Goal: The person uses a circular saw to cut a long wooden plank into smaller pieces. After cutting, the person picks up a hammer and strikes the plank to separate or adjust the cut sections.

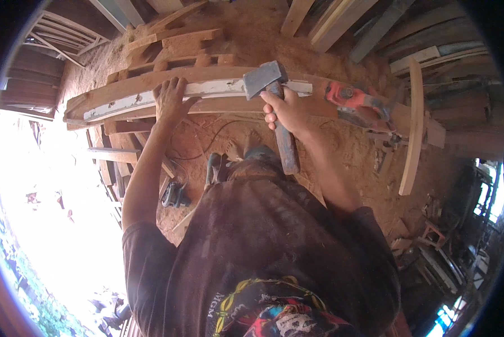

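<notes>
My right hand [287,109] is closed around the handle of a hammer [266,78] with a blocky grey steel head. Its worn wooden handle [286,147] points back toward my body, and the head hangs over a long white-painted wooden strip [215,88]. That strip lies along a brown timber beam [218,105] that runs left to right in front of me. My left hand [172,100] rests on the strip left of the hammer, fingers stretched out over it. What lies under the left palm is hidden.
A red power tool [360,104] sits on the beam's right end, beside an upright-looking wooden slat [415,126]. Notched timbers [176,48] lie beyond the beam. A dark power tool [175,195] and a cable [210,143] are on the dusty floor. Planks [342,22] lean at the back.
</notes>
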Demonstrator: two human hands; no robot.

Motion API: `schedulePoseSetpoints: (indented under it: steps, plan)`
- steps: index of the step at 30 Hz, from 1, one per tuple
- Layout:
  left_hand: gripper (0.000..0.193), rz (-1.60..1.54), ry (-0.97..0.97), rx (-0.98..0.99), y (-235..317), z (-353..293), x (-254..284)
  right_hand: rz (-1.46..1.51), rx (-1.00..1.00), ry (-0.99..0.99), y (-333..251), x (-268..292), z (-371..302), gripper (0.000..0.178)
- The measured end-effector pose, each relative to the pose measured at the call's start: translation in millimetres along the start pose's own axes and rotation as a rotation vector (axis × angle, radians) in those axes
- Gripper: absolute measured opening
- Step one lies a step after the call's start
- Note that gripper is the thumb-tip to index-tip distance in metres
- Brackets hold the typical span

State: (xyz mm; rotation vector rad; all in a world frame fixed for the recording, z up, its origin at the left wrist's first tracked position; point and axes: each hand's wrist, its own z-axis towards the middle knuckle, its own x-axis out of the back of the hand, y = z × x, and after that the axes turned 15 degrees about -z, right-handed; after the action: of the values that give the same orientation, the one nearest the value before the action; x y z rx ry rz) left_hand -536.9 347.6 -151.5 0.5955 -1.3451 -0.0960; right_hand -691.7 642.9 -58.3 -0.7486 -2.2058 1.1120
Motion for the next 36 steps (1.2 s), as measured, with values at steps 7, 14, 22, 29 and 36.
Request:
schedulePoseSetpoints:
  steps: [7,14,22,29,36]
  plan:
    - [0.060,0.036,0.036,-0.025,8,1,5,0.043,0.072,0.074,23,3,3,0.026]
    - [0.063,0.037,-0.057,0.052,6,3,5,0.212,0.168,0.317,-4,-1,-12,0.026]
    - [0.066,0.026,-0.065,0.025,-1,5,-2,0.159,0.144,0.409,-17,-5,-24,0.025]
    - [0.066,0.017,-0.066,0.003,-4,4,-4,0.139,0.011,0.292,-21,-6,-35,0.026]
    - [0.064,0.000,-0.048,-0.028,-10,3,-8,-0.015,-0.056,0.212,-14,-18,-31,0.027]
